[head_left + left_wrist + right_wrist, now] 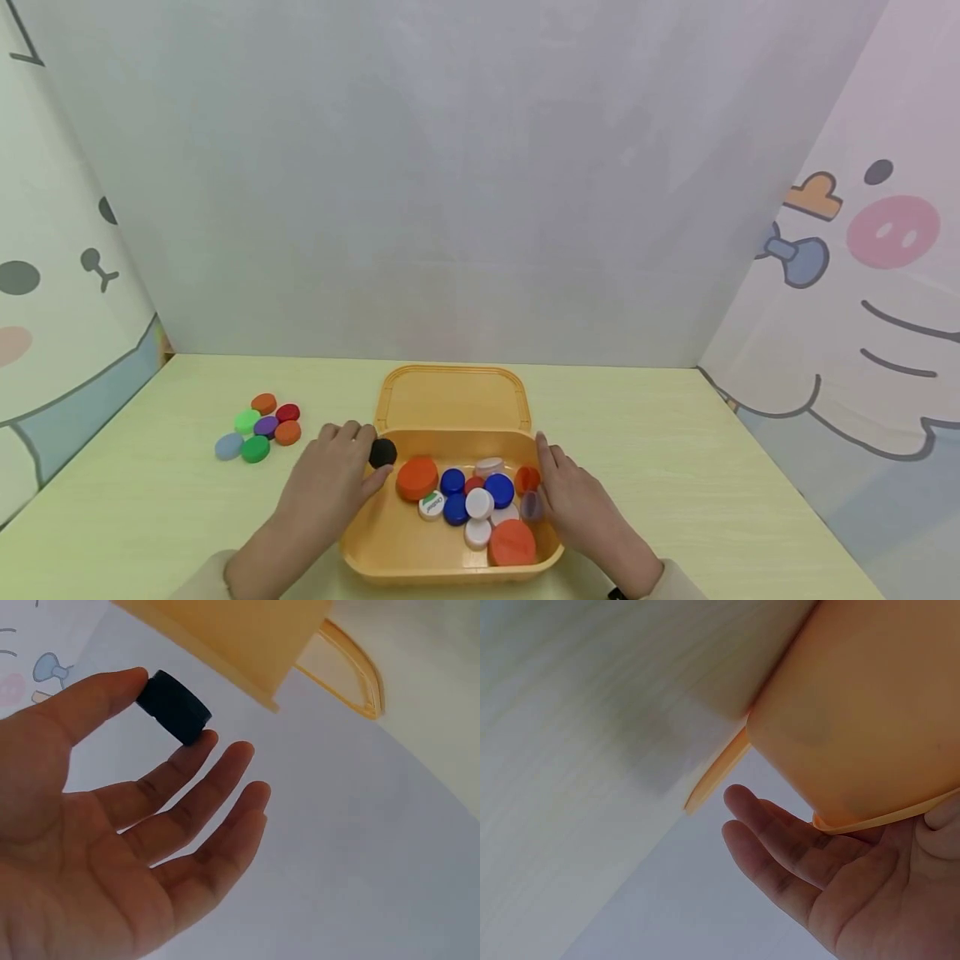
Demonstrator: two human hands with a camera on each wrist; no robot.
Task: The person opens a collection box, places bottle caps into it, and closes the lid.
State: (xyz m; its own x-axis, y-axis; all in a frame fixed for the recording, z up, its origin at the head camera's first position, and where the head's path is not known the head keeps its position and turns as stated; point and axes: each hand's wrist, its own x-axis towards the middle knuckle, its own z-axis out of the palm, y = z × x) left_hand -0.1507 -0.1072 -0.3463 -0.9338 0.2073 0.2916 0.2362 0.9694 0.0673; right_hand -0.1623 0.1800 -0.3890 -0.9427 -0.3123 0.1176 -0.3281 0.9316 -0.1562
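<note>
A black cap point(383, 453), low and left of centre in frame, looks light, stiff, best held across its rim, where my left hand point(327, 477) pinches it thumb-to-forefinger, other fingers loosely spread; my right hand point(577, 502) touches the yellow box point(388, 546), fingers extended.

The bench point(720, 475) offers a wide passage right of the right hand point(587, 510). On the left, loose caps point(256, 451) block part of the way. Entry to the box point(450, 577) is free at its front-left floor; clustered caps point(480, 503) crowd its right, and the open lid point(452, 400) fills the space directly behind.
</note>
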